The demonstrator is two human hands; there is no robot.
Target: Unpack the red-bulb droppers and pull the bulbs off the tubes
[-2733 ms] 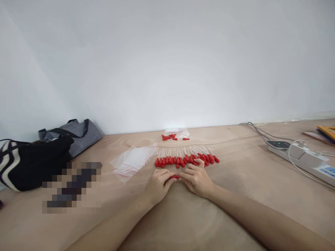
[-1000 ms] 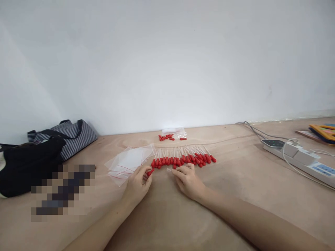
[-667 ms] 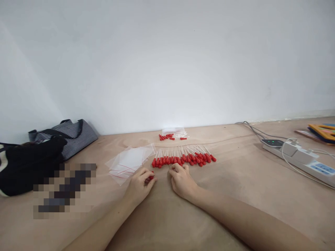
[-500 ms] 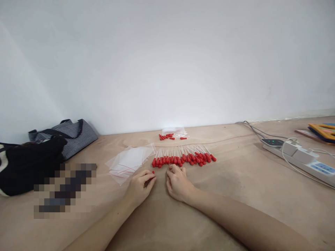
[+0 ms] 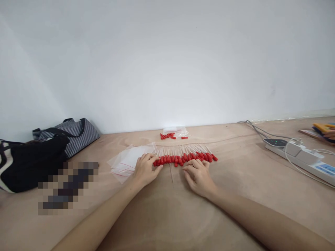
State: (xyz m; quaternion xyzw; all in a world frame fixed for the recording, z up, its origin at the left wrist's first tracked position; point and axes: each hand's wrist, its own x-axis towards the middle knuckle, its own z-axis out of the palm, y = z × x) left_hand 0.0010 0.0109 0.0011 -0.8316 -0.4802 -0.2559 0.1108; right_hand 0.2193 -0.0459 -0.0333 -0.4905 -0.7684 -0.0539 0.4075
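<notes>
— Whereabouts of the droppers (image 5: 184, 157)?
— Lined up on the counter (image 5: 235, 181), just beyond both hands.
— Grips?
— Touching the row's left end, left hand (image 5: 144, 170), grip impossible to judge; right hand (image 5: 198, 175) flat, loose, empty.

The table (image 5: 235, 181) is pale matt wood. Mid-frame, the droppers (image 5: 184, 158) have matt red bulbs on clear stems; the bags (image 5: 125, 161) at their left are glossy clear plastic.
</notes>
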